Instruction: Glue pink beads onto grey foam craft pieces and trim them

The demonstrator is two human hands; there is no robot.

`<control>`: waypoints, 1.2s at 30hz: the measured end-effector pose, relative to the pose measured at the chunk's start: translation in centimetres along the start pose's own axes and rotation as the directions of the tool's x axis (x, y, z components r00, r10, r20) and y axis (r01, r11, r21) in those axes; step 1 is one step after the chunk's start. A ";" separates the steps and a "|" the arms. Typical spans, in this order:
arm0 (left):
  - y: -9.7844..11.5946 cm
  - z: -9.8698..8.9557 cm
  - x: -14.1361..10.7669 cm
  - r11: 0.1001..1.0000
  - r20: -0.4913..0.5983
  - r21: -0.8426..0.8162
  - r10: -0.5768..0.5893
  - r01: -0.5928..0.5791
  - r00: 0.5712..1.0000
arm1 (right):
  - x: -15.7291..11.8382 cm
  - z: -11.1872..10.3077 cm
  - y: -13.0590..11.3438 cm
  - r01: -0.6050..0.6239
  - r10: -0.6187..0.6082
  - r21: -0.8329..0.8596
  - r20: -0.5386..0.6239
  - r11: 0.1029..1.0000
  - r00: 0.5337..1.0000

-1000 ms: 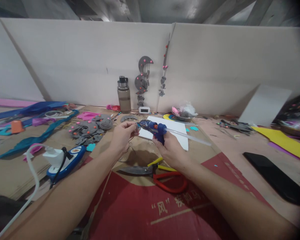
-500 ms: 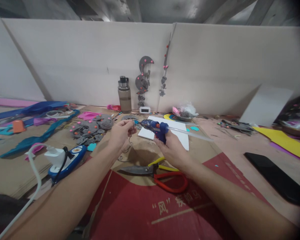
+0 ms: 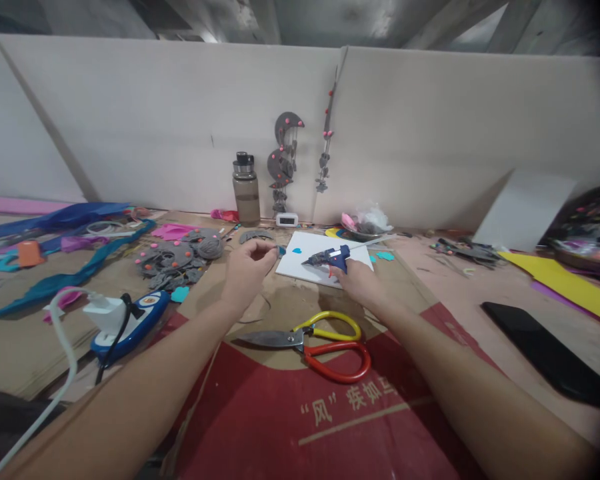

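Note:
My right hand (image 3: 361, 283) is closed round the handle of a blue glue gun (image 3: 330, 257), whose nozzle points left above a white sheet (image 3: 307, 270). A small blue heart-shaped piece (image 3: 297, 251) lies on that sheet. Left of the sheet, my left hand (image 3: 250, 270) pinches a small dark blue piece (image 3: 281, 251), mostly covered by the fingertips. A thin grey string (image 3: 254, 321) hangs or lies below this hand. Scissors (image 3: 300, 339) with one yellow and one red handle rest on the cardboard nearer to me.
Grey felt pieces (image 3: 167, 261) and a blue power strip (image 3: 130, 330) are at left. A bottle (image 3: 247, 190) stands by the white board (image 3: 180, 120), where grey felt garlands (image 3: 282, 157) hang. A black phone (image 3: 545, 347) lies at right, near yellow felt (image 3: 570, 280).
The glue gun in my right hand has moved right and away from my left hand, down over the white sheet. The blue heart on the sheet now shows. My left hand still pinches.

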State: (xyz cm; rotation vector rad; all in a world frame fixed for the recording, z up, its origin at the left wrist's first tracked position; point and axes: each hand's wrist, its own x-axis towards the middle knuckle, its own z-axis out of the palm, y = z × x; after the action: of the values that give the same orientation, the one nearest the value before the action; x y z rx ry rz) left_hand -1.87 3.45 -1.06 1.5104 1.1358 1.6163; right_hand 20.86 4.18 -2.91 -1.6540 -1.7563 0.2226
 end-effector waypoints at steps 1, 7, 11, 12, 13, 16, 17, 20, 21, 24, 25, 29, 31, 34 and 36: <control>0.3 0.0 -0.2 0.996 -0.007 0.069 0.053 -0.052 0.999 | -0.2 -0.3 -0.2 -0.001 -0.003 -0.093 -0.046 0.996 0.999; 1.2 0.2 -1.1 0.895 0.071 0.291 0.333 -0.338 0.940 | -1.6 -0.5 -3.8 0.105 -0.096 0.114 -0.081 0.988 0.992; 1.3 0.4 -1.4 0.840 0.199 0.315 0.397 -0.442 0.896 | -3.1 1.0 -6.7 -0.150 0.002 0.752 0.193 0.642 0.981; 1.3 0.5 -1.5 0.836 0.217 0.311 0.401 -0.452 0.890 | -3.5 1.2 -7.2 -0.232 0.015 0.809 0.267 0.539 0.964; 1.4 0.6 -1.6 0.836 0.226 0.304 0.403 -0.457 0.887 | -3.8 1.4 -7.7 -0.285 0.020 0.847 0.310 0.448 0.951; 1.5 0.8 -1.9 0.869 0.199 0.277 0.366 -0.410 0.909 | -4.3 1.4 -8.4 -0.354 0.016 0.887 0.366 0.296 0.930; 1.5 1.0 -2.0 0.895 0.169 0.261 0.327 -0.362 0.930 | -4.3 1.4 -8.5 -0.359 0.014 0.892 0.370 0.276 0.929; 1.6 1.4 -2.3 0.982 0.115 0.142 0.111 -0.127 0.987 | -4.0 1.6 -8.2 -0.357 0.042 0.886 0.361 0.295 0.932; 1.6 1.6 -2.4 0.995 0.127 0.086 0.036 -0.047 0.991 | -3.8 1.7 -8.0 -0.350 0.061 0.878 0.350 0.328 0.935; 1.8 1.9 -2.4 0.993 0.184 -0.032 -0.103 0.110 0.978 | -3.6 2.3 -7.3 -0.274 0.092 0.823 0.264 0.498 0.960; 1.8 2.0 -2.3 0.989 0.189 -0.049 -0.125 0.137 0.974 | -3.5 2.5 -7.1 -0.228 0.078 0.796 0.224 0.561 0.972; 1.8 2.0 -2.1 0.968 0.223 -0.117 -0.194 0.223 0.955 | -3.5 3.0 -6.4 -0.085 0.016 0.688 0.107 0.720 0.994; 1.7 2.0 -2.0 0.952 0.253 -0.161 -0.215 0.260 0.943 | -3.4 3.0 -6.1 -0.072 0.028 0.656 0.077 0.751 0.997; 1.4 2.0 -1.9 0.949 0.296 -0.178 -0.201 0.261 0.934 | -3.3 3.0 -6.0 -0.068 0.050 0.619 0.046 0.783 0.998; 1.4 1.9 -1.9 0.956 0.326 -0.171 -0.175 0.240 0.929 | -3.2 2.9 -5.9 -0.067 0.051 0.600 0.043 0.797 0.998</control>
State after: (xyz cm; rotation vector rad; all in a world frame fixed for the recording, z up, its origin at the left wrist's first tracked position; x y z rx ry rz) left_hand 0.43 1.46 -0.72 1.3933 0.8897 1.2598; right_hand 14.19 1.15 -2.87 -1.2306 -1.4370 0.7547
